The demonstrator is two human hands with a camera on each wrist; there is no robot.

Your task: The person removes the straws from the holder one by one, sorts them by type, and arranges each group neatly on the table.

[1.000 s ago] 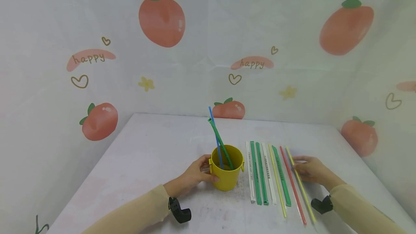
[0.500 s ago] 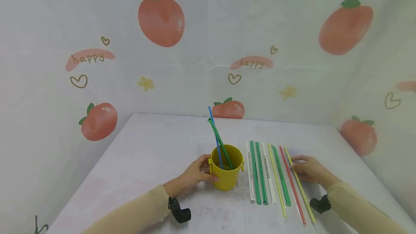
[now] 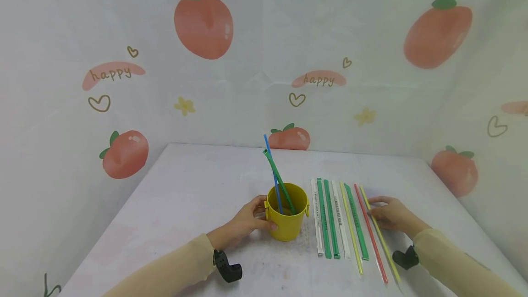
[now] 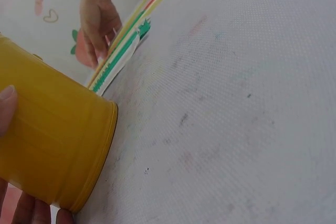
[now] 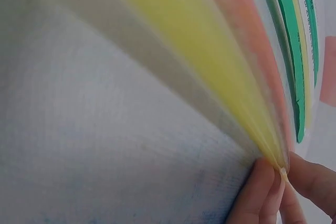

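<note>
My left hand [image 3: 246, 220] holds a small yellow bucket [image 3: 287, 229] by its left side, thumb at the front and fingers behind. Leaning inside the bucket are a blue straw [image 3: 266, 141] and a straw in a green wrapper [image 3: 273, 165]. At the right, my right hand [image 3: 393, 214] pinches the outermost yellow straw [image 3: 386, 250] near its far end. Up close in the right wrist view, thumb and fingertips [image 5: 257, 182] meet on that straw's clear wrapper. The straw lies just beside a red straw [image 3: 373, 242]. Most of the right hand's fingers are hidden in the head view.
Between bucket and right hand lies a row of straws: white-wrapped [image 3: 317, 223], green-wrapped [image 3: 332, 226] and another yellow straw [image 3: 352, 237]. The white table [image 3: 198, 173] meets a printed cloth backdrop [image 3: 247, 58] behind.
My right hand has shifted slightly left, and the far end of the outermost yellow straw has moved a little toward the red straw. The left hand and bucket stay put.
</note>
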